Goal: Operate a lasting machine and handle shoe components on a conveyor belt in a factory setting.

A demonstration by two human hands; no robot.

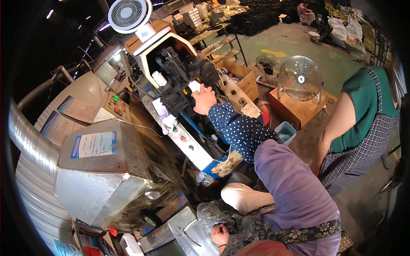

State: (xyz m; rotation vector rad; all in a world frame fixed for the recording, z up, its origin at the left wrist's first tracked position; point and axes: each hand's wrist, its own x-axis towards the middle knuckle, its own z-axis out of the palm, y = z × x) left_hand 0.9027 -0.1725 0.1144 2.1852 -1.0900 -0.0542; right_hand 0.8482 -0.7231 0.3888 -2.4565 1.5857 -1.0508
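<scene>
My right hand (204,100), in a dark blue dotted sleeve cover, reaches over the black mechanism (173,100) of a white and blue machine. Its fingers are spread beside a small white piece (194,86); I cannot tell whether they touch it. My left hand (220,234) rests low by my lap, on the dark patterned apron (215,213). Its fingers are curled, and whatever may be inside them is hidden. A white bottle-like object (159,79) stands on the machine's far left side. Coloured buttons (183,138) sit on its near white panel (190,149).
At the right stands a co-worker (363,115) in a green top and plaid apron. A metal fan (300,79) sits on a cardboard box (294,109), near a blue bin (285,132). A metal housing (92,183) fills the left side. A white fan (128,15) tops the machine.
</scene>
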